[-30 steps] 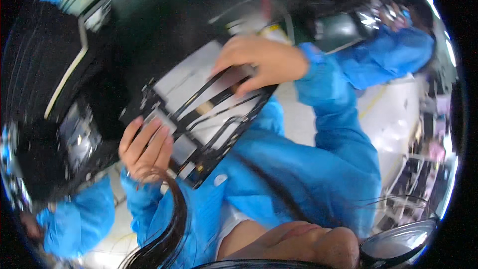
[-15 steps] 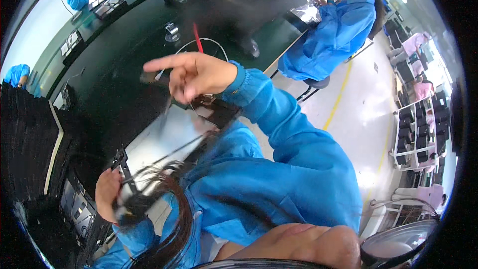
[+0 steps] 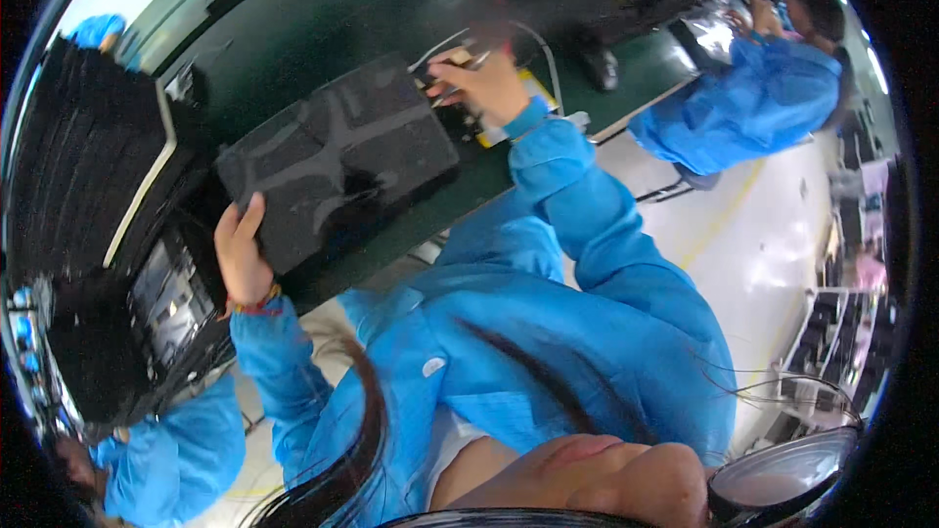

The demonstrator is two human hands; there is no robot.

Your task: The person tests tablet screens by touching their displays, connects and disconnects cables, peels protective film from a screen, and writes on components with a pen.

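A flat, dark rectangular panel (image 3: pixel 391 161) with greyish glossy streaks lies tilted in front of me, over the green bench. At its lower left corner my left hand (image 3: pixel 245 259) grips the edge, fingers on the dark face. My right hand (image 3: pixel 484 88) is at the panel's upper right corner, fingers curled together. A thin, dark, pen-like shape shows at those fingers, too blurred to name. Beneath the right wrist is a yellow-edged item (image 3: pixel 540 88), partly hidden. A white cable (image 3: pixel 548 44) loops behind the hand.
Tall stacks of black sheets or trays (image 3: pixel 88 147) stand at the left, with a black tray of shiny parts (image 3: pixel 168 298) nearer me. A co-worker in a blue smock (image 3: pixel 748 103) sits at the right. Another blue sleeve (image 3: pixel 181 450) shows at lower left. Black-loaded racks (image 3: pixel 822 342) stand far right.
A pale, bright surface lay between my hands before; now the dark face shows. My right hand has gone from pointing to curled fingers. The whole view has shifted.
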